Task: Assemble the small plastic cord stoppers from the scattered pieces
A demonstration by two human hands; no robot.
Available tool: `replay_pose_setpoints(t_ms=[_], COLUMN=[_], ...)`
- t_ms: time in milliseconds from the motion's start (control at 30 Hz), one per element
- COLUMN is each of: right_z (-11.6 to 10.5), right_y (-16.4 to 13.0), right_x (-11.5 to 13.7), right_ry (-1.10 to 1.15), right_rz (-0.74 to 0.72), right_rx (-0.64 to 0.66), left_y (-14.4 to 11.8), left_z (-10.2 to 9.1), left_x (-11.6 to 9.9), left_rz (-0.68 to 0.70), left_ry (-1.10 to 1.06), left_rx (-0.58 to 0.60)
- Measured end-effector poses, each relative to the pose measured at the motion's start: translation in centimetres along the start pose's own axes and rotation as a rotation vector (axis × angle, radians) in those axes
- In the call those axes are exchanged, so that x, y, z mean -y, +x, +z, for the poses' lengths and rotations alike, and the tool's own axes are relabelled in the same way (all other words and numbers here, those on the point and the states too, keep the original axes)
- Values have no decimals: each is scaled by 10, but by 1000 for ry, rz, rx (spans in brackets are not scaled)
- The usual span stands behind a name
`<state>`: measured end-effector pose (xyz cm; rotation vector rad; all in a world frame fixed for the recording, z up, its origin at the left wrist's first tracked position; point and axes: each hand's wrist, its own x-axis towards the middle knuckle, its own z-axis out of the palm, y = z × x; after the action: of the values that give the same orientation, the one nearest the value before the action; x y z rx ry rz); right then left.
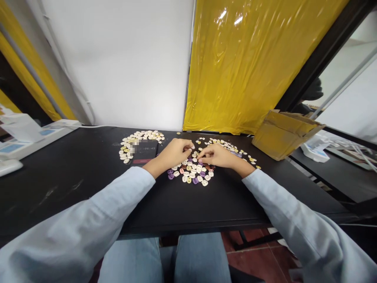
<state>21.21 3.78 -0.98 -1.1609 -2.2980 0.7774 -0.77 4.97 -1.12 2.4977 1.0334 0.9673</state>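
front: bare table (206,204) up to mixed beads (193,173), open | left: phone (144,153) and pale beads (138,137) block, dark top beyond free | right: box (282,133) near edge, beads (232,149) before it | back: wall (132,63), yellow sheet (250,67) close off

Three heaps of small buttons lie on the tabletop (59,184): a pale heap (138,137) toward the far edge, a mixed white, purple and brown heap (193,173) in the middle, and a third heap (232,149) beside it, each too many to count. One phone (145,152), one cardboard box (282,133) at the right edge.
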Motion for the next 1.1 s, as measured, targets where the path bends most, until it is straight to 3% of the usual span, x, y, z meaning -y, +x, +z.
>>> replay_pose_setpoints(t_ms=[300,467,700,967,1100], right_z=[-1,-13,-23,-18,-18], right_y=[0,2,6,5,5], right_x=[0,-13,-33,-32,-34], right_ry=[94,81,36,29,21], right_rz=[-2,-42,32,18,52], right_rx=[-34,-239,-437,-308,-315], left_y=[-4,-6,1,12,15], left_z=[7,8,5,-2,-15], left_x=[-22,-24,-6,3,6], left_rz=[157,183,-170,-404,-458], left_ry=[74,81,-290,-530,-556], left_rx=[81,51,-210,-361,-394])
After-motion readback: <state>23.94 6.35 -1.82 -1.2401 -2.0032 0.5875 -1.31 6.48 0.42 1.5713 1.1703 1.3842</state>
